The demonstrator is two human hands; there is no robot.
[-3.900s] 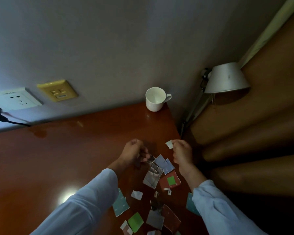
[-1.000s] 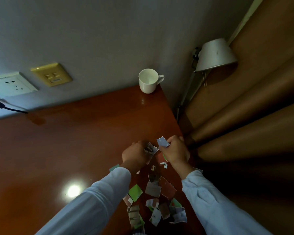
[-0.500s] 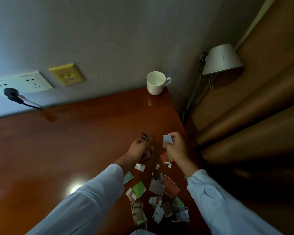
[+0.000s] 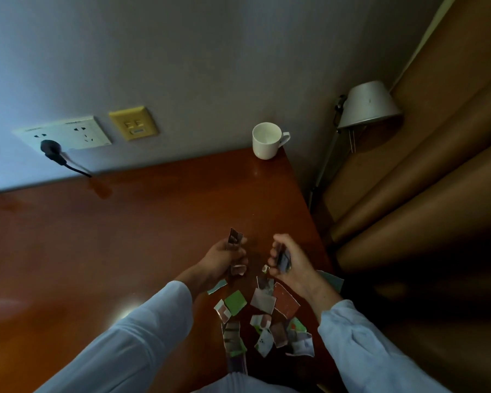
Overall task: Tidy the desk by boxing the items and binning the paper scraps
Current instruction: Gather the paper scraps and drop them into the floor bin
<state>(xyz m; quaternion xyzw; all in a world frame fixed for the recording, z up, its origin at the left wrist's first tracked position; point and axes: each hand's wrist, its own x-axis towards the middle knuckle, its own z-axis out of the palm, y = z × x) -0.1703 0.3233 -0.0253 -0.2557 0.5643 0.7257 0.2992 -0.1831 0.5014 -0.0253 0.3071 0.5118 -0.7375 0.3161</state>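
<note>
Several torn paper scraps [image 4: 262, 319] lie scattered on the reddish wooden desk [image 4: 125, 236] near its right front edge, among them a green piece [image 4: 235, 302] and a dark red piece [image 4: 286, 303]. My left hand [image 4: 221, 259] hovers just above the far end of the pile and grips a few scraps, one sticking up [image 4: 234, 239] past the fingers. My right hand [image 4: 288, 259] is curled around a small bundle of scraps [image 4: 283, 259], a short gap apart from the left hand.
A white mug [image 4: 267, 144] stands at the desk's far right corner by the wall. A lamp [image 4: 366, 107] stands right of the desk in front of brown curtains. Wall sockets [image 4: 65, 134], one with a black plug [image 4: 51, 148], sit above the desk's back edge.
The right hand has closed more tightly around its scraps, hiding the pale piece it pinched. The left hand still holds its scraps. Both hands stay over the far end of the pile.
</note>
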